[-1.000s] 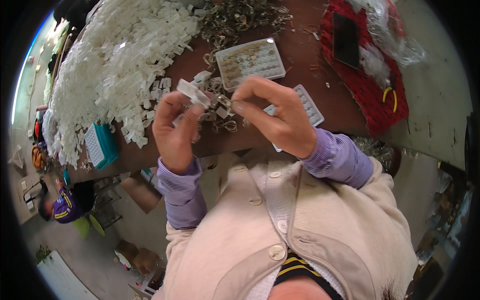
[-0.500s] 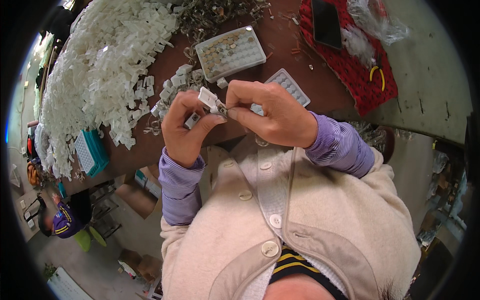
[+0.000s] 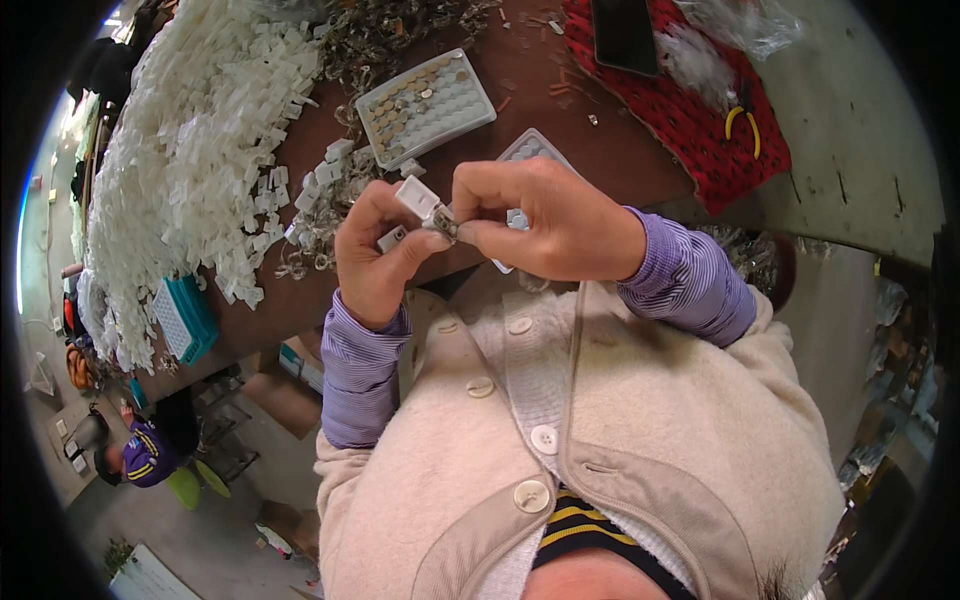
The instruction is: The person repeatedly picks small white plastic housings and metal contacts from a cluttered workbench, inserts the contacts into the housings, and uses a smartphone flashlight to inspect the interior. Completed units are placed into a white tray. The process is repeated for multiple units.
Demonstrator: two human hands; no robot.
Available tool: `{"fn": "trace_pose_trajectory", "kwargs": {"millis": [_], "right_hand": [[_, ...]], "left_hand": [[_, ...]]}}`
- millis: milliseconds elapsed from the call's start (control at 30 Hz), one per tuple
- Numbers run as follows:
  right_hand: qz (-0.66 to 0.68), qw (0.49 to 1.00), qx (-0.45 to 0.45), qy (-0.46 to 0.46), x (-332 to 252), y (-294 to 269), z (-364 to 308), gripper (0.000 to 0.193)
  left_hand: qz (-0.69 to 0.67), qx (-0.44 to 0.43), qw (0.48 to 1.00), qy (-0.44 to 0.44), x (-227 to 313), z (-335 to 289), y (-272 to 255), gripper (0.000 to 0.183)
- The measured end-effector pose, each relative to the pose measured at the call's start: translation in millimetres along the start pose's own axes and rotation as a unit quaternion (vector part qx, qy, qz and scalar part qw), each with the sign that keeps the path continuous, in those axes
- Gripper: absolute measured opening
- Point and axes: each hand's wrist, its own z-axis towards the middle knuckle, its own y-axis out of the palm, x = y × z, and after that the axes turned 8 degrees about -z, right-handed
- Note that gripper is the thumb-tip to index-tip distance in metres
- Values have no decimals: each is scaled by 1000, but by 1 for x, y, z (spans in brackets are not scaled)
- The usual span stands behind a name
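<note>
My left hand (image 3: 375,255) is closed round a small white plastic case (image 3: 418,197) with a flap standing up, held between thumb and forefinger. A second small white plastic piece (image 3: 392,239) sits in the curl of the same hand. At the lower end of the case shows a small metal part (image 3: 446,224). My right hand (image 3: 550,222) pinches with thumb and forefinger right at that metal part; what lies between its fingertips is partly hidden. Both hands meet above the table's near edge, in front of my chest.
A big heap of white plastic pieces (image 3: 190,150) covers the table's left. Beyond my hands are a white tray with round discs (image 3: 425,105) and another tray (image 3: 535,145). A teal tray (image 3: 188,322), red cloth (image 3: 690,150), phone (image 3: 625,35) and yellow-handled pliers (image 3: 743,130) lie about. A person (image 3: 150,450) sits at left.
The table and its things have shifted slightly left in the picture as the view turned. Both hands keep their hold on the small case, with only slight finger movement.
</note>
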Motion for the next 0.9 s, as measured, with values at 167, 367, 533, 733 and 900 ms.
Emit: {"fn": "trace_pose_trajectory", "kwargs": {"millis": [167,367,533,733,900], "right_hand": [[13,998,43,-39,3,3,-3,7],[-172,982,11,-76,9,3,-16,15],[-215,962,54,-160,10,2,-19,17],[-303,912,208,-182,21,-2,-22,17],[-321,888,290,-157,37,8,-22,18]], "left_hand": [[10,6,999,47,-7,1,11,29],[116,-30,992,-32,11,2,13,29],[178,-52,982,-36,24,3,28,28],[143,47,988,36,9,6,54,16],[-113,151,976,-107,-1,5,59,9]]}}
